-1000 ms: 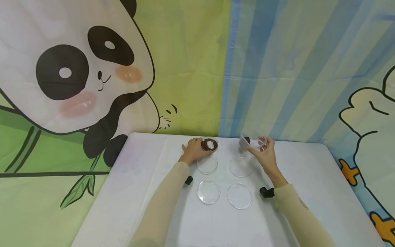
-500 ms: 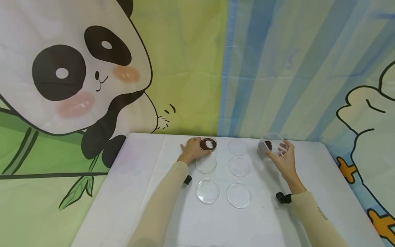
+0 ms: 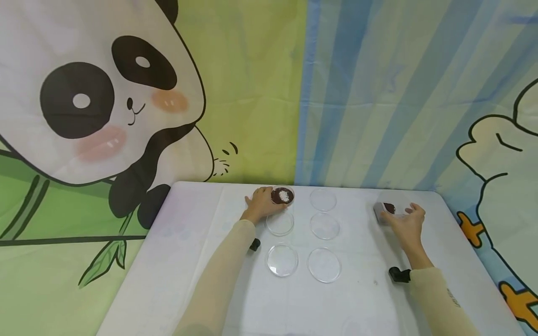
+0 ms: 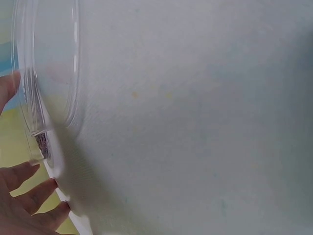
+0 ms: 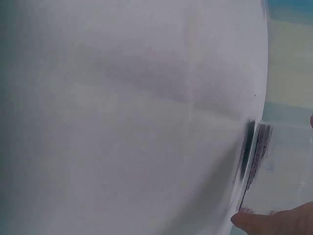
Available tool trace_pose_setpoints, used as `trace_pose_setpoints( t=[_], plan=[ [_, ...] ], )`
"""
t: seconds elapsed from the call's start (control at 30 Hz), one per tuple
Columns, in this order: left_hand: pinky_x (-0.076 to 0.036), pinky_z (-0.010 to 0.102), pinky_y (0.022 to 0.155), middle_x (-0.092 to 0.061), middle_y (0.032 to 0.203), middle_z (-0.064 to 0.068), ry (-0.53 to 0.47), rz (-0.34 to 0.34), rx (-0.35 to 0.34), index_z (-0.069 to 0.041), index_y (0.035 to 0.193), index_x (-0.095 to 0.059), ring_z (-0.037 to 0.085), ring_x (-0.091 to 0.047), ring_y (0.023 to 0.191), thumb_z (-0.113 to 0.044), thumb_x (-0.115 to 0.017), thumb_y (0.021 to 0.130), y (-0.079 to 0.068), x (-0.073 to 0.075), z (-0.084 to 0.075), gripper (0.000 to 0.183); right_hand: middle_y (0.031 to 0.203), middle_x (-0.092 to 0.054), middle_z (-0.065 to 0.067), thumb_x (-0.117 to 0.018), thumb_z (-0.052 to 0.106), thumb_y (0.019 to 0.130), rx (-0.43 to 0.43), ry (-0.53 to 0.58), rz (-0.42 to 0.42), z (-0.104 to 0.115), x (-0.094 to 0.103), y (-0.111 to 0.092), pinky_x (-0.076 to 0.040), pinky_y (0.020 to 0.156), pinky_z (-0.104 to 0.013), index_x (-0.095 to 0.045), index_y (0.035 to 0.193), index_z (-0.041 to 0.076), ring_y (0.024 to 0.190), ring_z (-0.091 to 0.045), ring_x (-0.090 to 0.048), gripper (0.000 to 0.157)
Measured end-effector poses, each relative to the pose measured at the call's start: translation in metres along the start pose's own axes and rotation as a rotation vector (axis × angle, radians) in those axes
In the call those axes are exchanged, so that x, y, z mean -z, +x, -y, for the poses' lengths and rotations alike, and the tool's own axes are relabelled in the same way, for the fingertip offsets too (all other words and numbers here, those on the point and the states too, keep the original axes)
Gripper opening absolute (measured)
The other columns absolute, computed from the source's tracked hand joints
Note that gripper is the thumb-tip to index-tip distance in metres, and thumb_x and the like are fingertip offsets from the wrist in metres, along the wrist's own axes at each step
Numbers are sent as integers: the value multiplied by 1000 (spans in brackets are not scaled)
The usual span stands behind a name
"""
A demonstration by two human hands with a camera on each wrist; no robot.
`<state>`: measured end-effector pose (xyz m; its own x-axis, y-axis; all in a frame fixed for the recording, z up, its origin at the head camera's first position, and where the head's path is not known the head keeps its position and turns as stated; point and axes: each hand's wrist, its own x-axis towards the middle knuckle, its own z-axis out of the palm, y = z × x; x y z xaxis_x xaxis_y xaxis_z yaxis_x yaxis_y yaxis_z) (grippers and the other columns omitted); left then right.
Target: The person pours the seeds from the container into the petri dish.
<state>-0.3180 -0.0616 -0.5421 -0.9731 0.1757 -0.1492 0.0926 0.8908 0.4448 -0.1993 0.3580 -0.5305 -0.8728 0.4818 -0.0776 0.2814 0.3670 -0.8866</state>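
Observation:
At the back of the table my left hand point(image 3: 262, 205) holds a round clear petri dish point(image 3: 283, 196) by its side, thumb and fingers on opposite edges. Dark brown granules with a white patch in the middle fill the dish. In the left wrist view, a band of the granules point(image 4: 42, 144) shows through the dish wall beside the fingertips. Further right, my right hand point(image 3: 407, 226) grips a clear plastic box point(image 3: 380, 213) with more dark granules in one end. The right wrist view shows the box point(image 5: 286, 166) low over the tabletop, with a fingertip point(image 5: 249, 221) against its edge.
Several clear petri dishes or lids stand in two columns, among them one nearest the left forearm point(image 3: 280, 224), one front left point(image 3: 282, 261) and one back right point(image 3: 323, 199). A white cloth covers the table point(image 3: 189, 280). A printed curtain point(image 3: 252, 93) hangs behind its back edge.
My right hand has carried the plastic box to the right and lowered it, away from the back right dish. My left hand keeps its hold on the granule-filled dish.

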Motion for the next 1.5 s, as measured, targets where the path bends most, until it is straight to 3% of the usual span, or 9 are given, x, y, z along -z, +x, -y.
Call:
trace_pose_setpoints(
  t=[0.3, 0.73, 0.93, 1.1, 1.3, 1.5],
  plan=[
    [-10, 75, 108, -40, 153, 15, -12, -4, 5, -11, 152, -41, 34, -29, 144, -64, -71, 82, 0, 0, 1, 93, 150, -20, -26, -75, 41, 88, -41, -4, -22, -6, 3, 1, -41, 89, -42, 0, 155, 7, 125, -37, -36, 106],
    [-11, 75, 108, -40, 153, 15, -1, 1, 0, -11, 152, -41, 34, -29, 144, -66, -70, 82, 0, -1, 0, 93, 152, -18, -32, -78, 41, 85, -11, -59, -45, -11, 1, 2, -35, 103, -57, 2, 158, 10, 133, -49, -30, 113],
    [-12, 75, 108, -41, 152, 15, 2, -7, -8, -11, 151, -42, 34, -30, 144, -67, -69, 82, -1, -1, 0, 93, 158, -9, -24, -80, 44, 82, 34, -69, -75, -6, 3, -3, -28, 110, -58, -3, 159, 11, 141, -44, -22, 114],
    [-12, 75, 108, -41, 152, 16, -3, -14, -13, -10, 151, -42, 35, -30, 144, -66, -70, 82, -3, 0, -1, 92, 159, -13, -19, -81, 39, 83, 148, -81, -129, 3, 4, -8, -24, 114, -56, -12, 159, 9, 144, -38, -19, 107],
    [-12, 75, 108, -42, 152, 16, -3, -10, -15, -10, 151, -42, 35, -30, 144, -66, -70, 82, -2, 0, -1, 92, 155, -26, -24, -80, 23, 85, 414, -184, -153, 20, -1, -13, -22, 114, -58, -29, 153, 0, 144, -39, -21, 88],
    [-12, 74, 108, -41, 152, 15, -8, -10, -4, -10, 151, -42, 34, -30, 143, -64, -71, 82, -3, 1, -2, 92, 149, -34, -29, -86, 16, 79, 643, -249, -113, 42, -24, -12, -24, 113, -58, -35, 148, -6, 139, -45, -29, 89]
  ],
)
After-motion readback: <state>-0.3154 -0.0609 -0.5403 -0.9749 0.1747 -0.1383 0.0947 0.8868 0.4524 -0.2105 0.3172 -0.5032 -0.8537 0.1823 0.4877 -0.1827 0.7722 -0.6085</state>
